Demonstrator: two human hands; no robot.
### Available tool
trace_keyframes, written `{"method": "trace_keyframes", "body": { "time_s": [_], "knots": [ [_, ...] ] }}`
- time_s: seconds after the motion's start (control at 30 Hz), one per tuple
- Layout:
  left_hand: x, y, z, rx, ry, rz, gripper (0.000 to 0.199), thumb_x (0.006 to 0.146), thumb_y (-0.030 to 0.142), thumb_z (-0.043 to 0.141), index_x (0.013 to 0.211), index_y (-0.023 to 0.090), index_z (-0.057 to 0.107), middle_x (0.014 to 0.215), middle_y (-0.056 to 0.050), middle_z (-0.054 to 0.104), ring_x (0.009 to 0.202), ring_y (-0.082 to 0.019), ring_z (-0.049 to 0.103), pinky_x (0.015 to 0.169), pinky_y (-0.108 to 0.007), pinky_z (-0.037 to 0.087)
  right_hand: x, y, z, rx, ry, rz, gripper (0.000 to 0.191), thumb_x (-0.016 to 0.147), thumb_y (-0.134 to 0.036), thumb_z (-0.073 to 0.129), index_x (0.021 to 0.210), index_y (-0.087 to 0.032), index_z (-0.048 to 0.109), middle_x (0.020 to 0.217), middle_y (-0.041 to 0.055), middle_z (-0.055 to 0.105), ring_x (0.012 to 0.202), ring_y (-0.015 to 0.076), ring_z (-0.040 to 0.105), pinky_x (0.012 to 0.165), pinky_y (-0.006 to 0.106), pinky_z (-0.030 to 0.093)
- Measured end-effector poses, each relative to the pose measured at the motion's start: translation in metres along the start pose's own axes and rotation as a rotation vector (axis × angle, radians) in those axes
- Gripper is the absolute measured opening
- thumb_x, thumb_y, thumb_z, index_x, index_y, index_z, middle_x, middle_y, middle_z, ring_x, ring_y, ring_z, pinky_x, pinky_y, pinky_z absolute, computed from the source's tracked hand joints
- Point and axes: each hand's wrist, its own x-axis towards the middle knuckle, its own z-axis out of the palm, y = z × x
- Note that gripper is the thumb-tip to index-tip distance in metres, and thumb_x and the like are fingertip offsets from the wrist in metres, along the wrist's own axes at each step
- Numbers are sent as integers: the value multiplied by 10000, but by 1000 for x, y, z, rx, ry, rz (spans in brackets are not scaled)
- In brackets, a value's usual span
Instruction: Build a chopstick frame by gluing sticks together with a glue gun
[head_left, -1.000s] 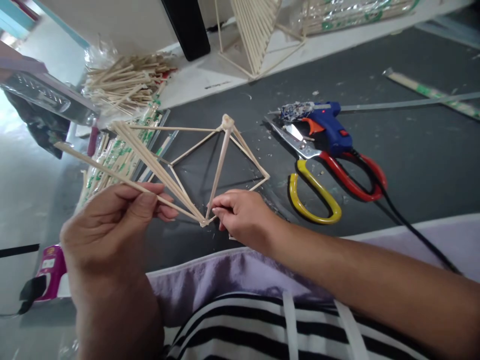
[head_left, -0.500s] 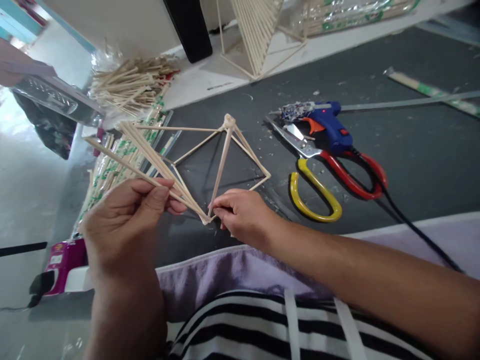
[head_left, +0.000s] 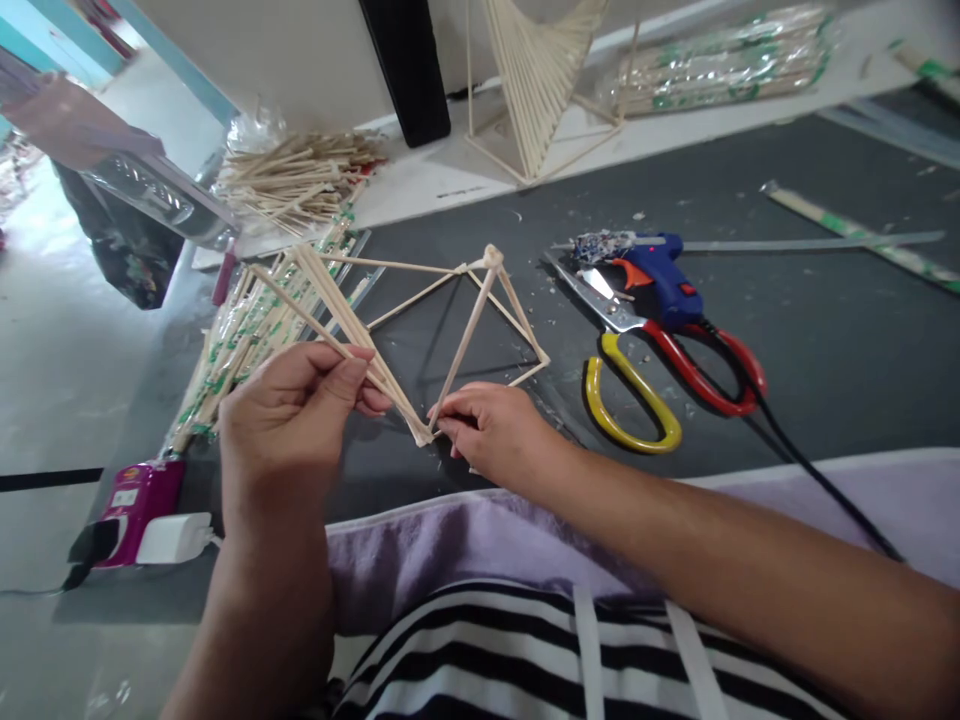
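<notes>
A frame of thin wooden sticks (head_left: 469, 315) stands on the dark grey table, with several sticks side by side along its left part. My left hand (head_left: 307, 410) pinches a single stick (head_left: 292, 305), whose lower end meets the frame's near corner. The stick's far end lies close beside the row of sticks. My right hand (head_left: 491, 425) is closed on the frame at that same corner, where a slanting stick comes down.
Right of the frame lie scissors (head_left: 634, 385) with yellow and red handles and a blue glue gun (head_left: 671, 285). Packed sticks (head_left: 240, 350) and a purple power adapter (head_left: 142, 510) are at left. Behind stand loose sticks (head_left: 300, 175) and another stick model (head_left: 540, 90).
The stick in my left hand has swung closer to the row of sticks on the frame. My right hand stays at the near corner. The whole view has shifted slightly.
</notes>
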Motion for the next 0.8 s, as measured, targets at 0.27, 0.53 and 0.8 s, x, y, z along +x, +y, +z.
{"method": "trace_keyframes", "body": {
  "time_s": [0.27,0.53,0.8],
  "knots": [
    [6,-10,-8,-46,-88,-28,98,767,185,663,677,148,676,599,16,665,507,-90,619,546,-203,537,1,0,0,-27,11,-6,190,808,-89,567,761,-180,728,722,5,674,657,100,599,652,205,438],
    [8,-20,-10,-27,-123,-15,113,780,254,668,728,155,691,591,20,667,508,-85,622,554,-190,526,1,1,2,-12,31,-10,185,803,-84,571,773,-176,729,730,7,677,649,98,603,650,204,444],
    [9,-24,-10,-53,-165,-56,120,793,286,652,752,179,687,605,16,668,525,-101,624,535,-200,515,0,-2,2,-18,17,2,139,764,-103,602,741,-178,718,699,3,667,631,105,598,621,211,446]
  ]
}}
